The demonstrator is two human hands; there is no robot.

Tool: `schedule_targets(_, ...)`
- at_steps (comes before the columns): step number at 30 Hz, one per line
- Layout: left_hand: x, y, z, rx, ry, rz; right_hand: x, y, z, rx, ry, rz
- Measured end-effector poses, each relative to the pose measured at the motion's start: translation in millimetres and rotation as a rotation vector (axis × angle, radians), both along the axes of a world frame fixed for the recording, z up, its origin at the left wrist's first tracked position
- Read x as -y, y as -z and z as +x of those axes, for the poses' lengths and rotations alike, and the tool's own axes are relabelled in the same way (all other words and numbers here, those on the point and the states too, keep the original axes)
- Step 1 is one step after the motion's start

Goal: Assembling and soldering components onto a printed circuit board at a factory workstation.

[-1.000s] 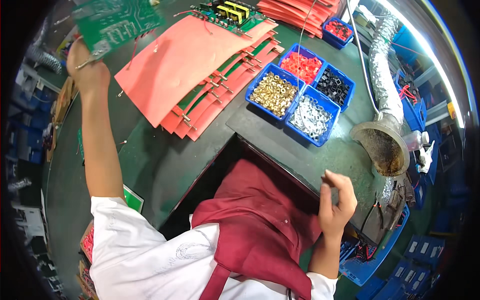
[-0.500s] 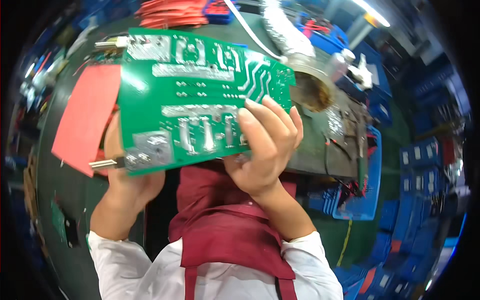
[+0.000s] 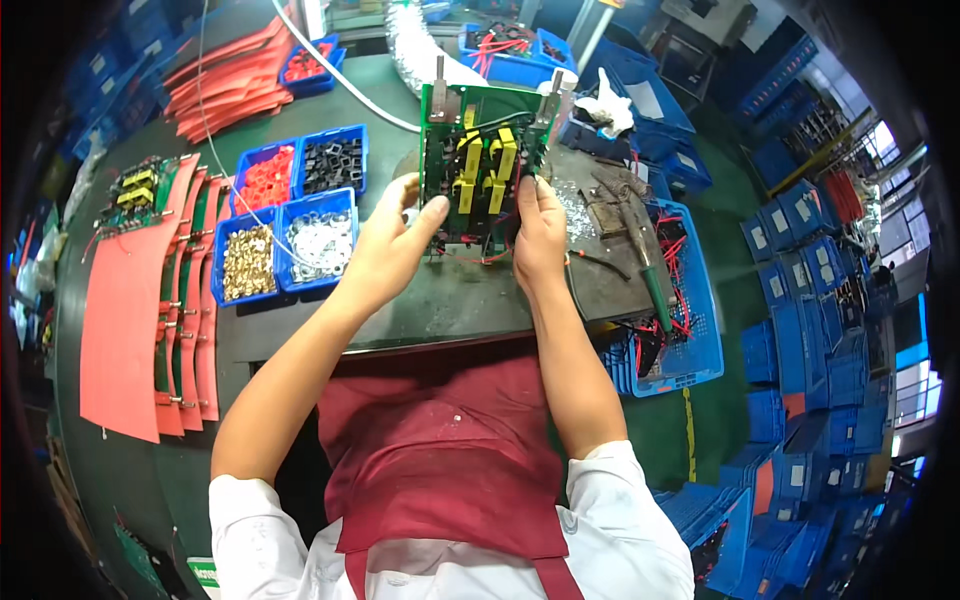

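Note:
A green circuit board (image 3: pixel 437 115) stands upright between my hands, its component side toward me. Yellow block-shaped parts (image 3: pixel 504 150) fill its middle, and metal posts (image 3: pixel 440 72) stick up past its top edge. My left hand (image 3: pixel 393 243) is closed on the board's lower left edge, thumb in front and fingers partly hidden. On the lower right edge, my right hand (image 3: pixel 541 235) grips it the same way. The board's back is out of sight.
Blue bins hold brass pieces (image 3: pixel 248 265), silver rings (image 3: pixel 320 240), red parts (image 3: pixel 268 180) and black parts (image 3: pixel 332 165). Boards between red sheets (image 3: pixel 125 330) stand at left. A green-handled tool (image 3: pixel 655 295) lies right, near a blue basket (image 3: pixel 700 365). A silver duct (image 3: pixel 412 45) hangs behind.
The board has moved away from me and turned from its soldered side to its component side. My left hand came out from behind it to its left edge.

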State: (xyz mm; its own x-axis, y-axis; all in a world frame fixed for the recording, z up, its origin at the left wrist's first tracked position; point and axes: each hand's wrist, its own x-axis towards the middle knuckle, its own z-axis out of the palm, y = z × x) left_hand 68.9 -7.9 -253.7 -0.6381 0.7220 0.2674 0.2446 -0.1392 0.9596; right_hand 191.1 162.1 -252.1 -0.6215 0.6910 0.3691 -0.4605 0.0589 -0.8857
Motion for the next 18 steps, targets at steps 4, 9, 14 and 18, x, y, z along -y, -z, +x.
schedule_targets(4,-23,-9,16,0.016,0.028,0.070,-26,1,0,-0.010,-0.046,-0.031)
schedule_targets(9,-36,-10,9,-0.056,0.080,0.024,-38,2,-5,-0.027,-0.032,-0.070)
schedule_targets(14,-46,-19,8,-0.078,0.049,0.002,-46,-3,-9,-0.061,-0.020,-0.073)
schedule_targets(18,-58,-31,19,-0.133,-0.055,-0.049,-58,-8,8,0.261,0.158,0.085)
